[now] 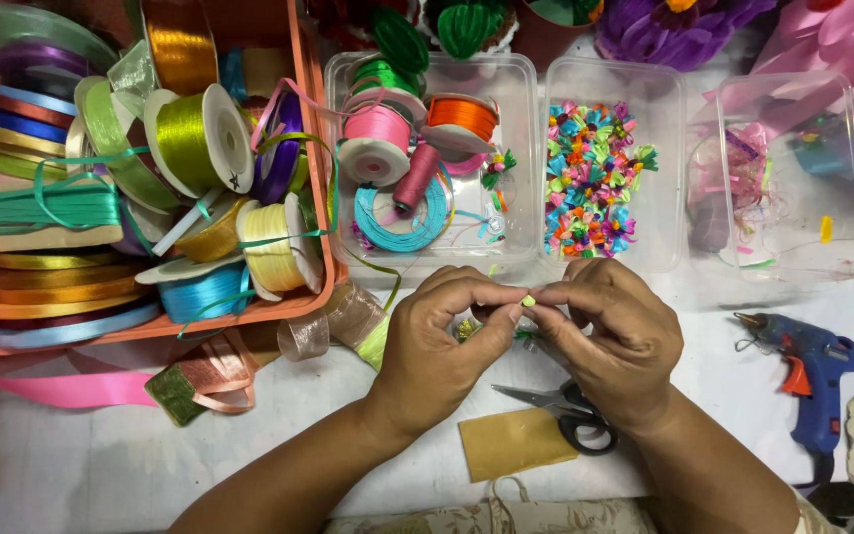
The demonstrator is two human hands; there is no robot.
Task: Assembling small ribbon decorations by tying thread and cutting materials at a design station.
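Fingertips of both hands meet over the middle of the table, pinching a tiny yellow-green ribbon piece between them. The left hand closes thumb and forefinger on its left side, and the right hand closes on its right, so the small piece is held taut from both ends, raised off the table and near the eyes, probably because it is too small to shape lying down. More green bits show just under the fingers, though what they are is hard to tell. Scissors lie directly beneath the right hand, beside a tan square of fabric, both near at hand. A blue glue gun rests to the right. Farther off, a clear tub holds many small finished ribbon flowers, another clear tub holds spools, and an orange basket at the far left is heaped with ribbon rolls.
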